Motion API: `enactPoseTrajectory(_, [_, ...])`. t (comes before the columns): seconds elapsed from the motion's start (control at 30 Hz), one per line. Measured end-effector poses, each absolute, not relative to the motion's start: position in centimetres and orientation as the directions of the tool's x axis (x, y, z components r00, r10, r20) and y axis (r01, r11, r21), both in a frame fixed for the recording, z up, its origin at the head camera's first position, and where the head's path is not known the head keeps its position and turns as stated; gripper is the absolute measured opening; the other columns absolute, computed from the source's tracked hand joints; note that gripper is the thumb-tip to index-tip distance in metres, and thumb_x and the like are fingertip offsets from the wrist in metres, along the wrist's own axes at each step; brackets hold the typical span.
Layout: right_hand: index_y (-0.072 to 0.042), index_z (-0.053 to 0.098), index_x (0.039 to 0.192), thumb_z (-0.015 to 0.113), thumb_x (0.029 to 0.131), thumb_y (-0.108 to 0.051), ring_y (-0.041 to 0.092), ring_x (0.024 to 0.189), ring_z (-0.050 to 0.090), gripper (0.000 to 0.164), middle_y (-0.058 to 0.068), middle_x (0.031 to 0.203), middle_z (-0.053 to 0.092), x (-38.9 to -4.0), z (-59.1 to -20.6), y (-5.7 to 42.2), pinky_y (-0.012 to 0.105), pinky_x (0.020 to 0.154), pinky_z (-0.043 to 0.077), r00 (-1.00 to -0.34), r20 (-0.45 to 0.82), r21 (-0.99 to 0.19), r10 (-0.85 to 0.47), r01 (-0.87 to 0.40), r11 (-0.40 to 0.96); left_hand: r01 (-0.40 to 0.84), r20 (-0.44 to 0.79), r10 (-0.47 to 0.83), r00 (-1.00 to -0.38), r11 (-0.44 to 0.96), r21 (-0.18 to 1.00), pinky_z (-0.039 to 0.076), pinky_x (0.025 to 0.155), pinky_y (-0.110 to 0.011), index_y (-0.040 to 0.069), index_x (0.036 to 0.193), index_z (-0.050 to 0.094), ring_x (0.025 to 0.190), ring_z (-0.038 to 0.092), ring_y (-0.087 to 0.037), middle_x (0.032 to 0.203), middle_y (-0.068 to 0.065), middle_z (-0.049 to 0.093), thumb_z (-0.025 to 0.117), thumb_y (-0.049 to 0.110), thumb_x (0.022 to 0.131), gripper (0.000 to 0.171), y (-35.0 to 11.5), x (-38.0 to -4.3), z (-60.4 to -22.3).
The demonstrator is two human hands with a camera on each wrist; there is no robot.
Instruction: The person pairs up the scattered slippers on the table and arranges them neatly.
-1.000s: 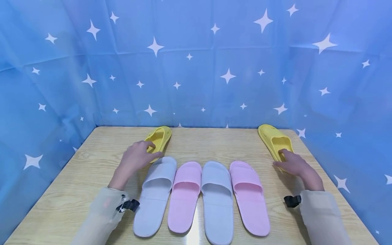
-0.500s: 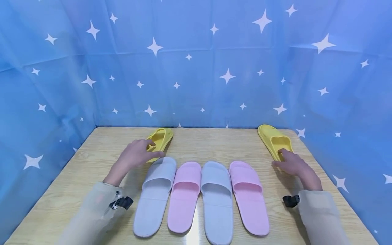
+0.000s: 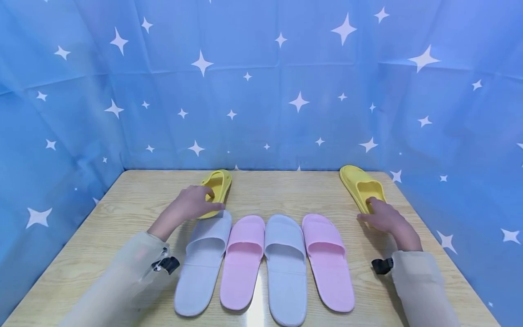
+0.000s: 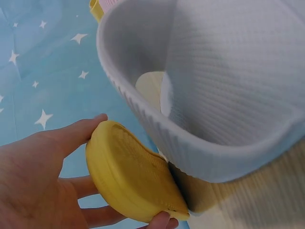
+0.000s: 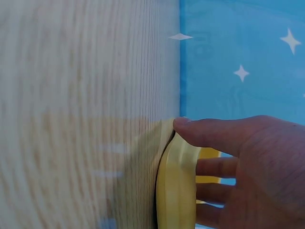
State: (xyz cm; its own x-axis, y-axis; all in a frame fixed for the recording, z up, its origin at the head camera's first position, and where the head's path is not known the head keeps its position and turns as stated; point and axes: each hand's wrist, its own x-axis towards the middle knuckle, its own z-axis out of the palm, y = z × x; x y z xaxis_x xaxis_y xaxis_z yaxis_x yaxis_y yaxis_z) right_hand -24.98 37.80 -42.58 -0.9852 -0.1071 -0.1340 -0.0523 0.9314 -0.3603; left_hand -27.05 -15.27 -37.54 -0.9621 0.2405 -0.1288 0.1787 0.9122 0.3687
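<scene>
My left hand (image 3: 189,205) grips the heel end of a yellow slipper (image 3: 222,181) behind the leftmost grey slipper (image 3: 198,272). In the left wrist view, thumb and fingers lie on either side of the yellow heel (image 4: 128,176), which looks tilted, with a textured face showing. The grey slipper's strap (image 4: 209,157) fills much of that view. My right hand (image 3: 388,218) holds the heel of the other yellow slipper (image 3: 355,179) at the back right. Its thumb presses the rim in the right wrist view, and the fingers go behind the yellow heel (image 5: 178,191), partly hidden.
Beside the leftmost grey slipper, a pink slipper (image 3: 241,281), another grey slipper (image 3: 288,290) and a second pink slipper (image 3: 333,281) stand in a row, toes away from me. A blue star-patterned cloth (image 3: 253,91) borders the wooden table (image 3: 102,231) at the back and sides.
My left hand and its yellow slipper have shifted slightly right relative to the row. The right hand keeps its grip with little movement; the whole head view has drifted slightly left.
</scene>
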Motion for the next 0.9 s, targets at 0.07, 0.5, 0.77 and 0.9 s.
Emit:
enactPoseTrajectory(0.07, [0.024, 0.036, 0.142, 0.064, 0.099, -0.028, 0.04, 0.098, 0.058, 0.072, 0.038, 0.122, 0.059, -25.0, -42.6, 37.7, 0.054, 0.082, 0.05, -0.985, -0.14, -0.361, -0.105, -0.048, 0.931, 0.178, -0.14, 0.241, -0.96, 0.916, 0.36, 0.046, 0.064, -0.029, 0.002, 0.132, 0.067, 0.088, 0.06, -0.025, 0.117, -0.016, 0.071, 0.07, 0.054, 0.092, 0.066, -14.9, -27.1, -37.4])
enactPoseTrajectory(0.5, [0.023, 0.038, 0.14, 0.065, 0.098, -0.027, 0.039, 0.097, 0.058, 0.07, 0.038, 0.121, 0.06, -24.9, -42.8, 38.0, 0.054, 0.081, 0.05, -0.986, -0.123, -0.348, -0.11, -0.061, 0.935, 0.231, -0.18, 0.303, -0.936, 0.913, 0.335, 0.043, 0.063, -0.029, 0.005, 0.13, 0.068, 0.083, 0.058, -0.022, 0.101, -0.007, 0.07, 0.068, 0.054, 0.093, 0.062, -11.5, -27.6, -36.5])
enactPoseTrajectory(0.77, [0.023, 0.037, 0.141, 0.064, 0.099, -0.028, 0.04, 0.099, 0.058, 0.072, 0.038, 0.124, 0.058, -25.0, -42.9, 38.1, 0.054, 0.081, 0.05, -0.986, -0.136, -0.348, -0.101, -0.048, 0.936, 0.226, -0.196, 0.303, -0.933, 0.914, 0.338, 0.046, 0.063, -0.029, 0.007, 0.126, 0.069, 0.085, 0.058, -0.022, 0.099, -0.007, 0.065, 0.069, 0.054, 0.091, 0.059, -9.6, -28.0, -36.3])
enactPoseTrajectory(0.9, [0.023, 0.036, 0.141, 0.064, 0.099, -0.028, 0.043, 0.103, 0.058, 0.071, 0.04, 0.126, 0.057, -25.0, -42.8, 38.0, 0.057, 0.084, 0.051, -0.985, -0.14, -0.352, -0.103, -0.047, 0.935, 0.226, -0.209, 0.307, -0.929, 0.914, 0.338, 0.047, 0.064, -0.029, 0.008, 0.132, 0.066, 0.087, 0.058, -0.022, 0.105, -0.009, 0.065, 0.068, 0.056, 0.092, 0.063, -9.0, -28.1, -35.9])
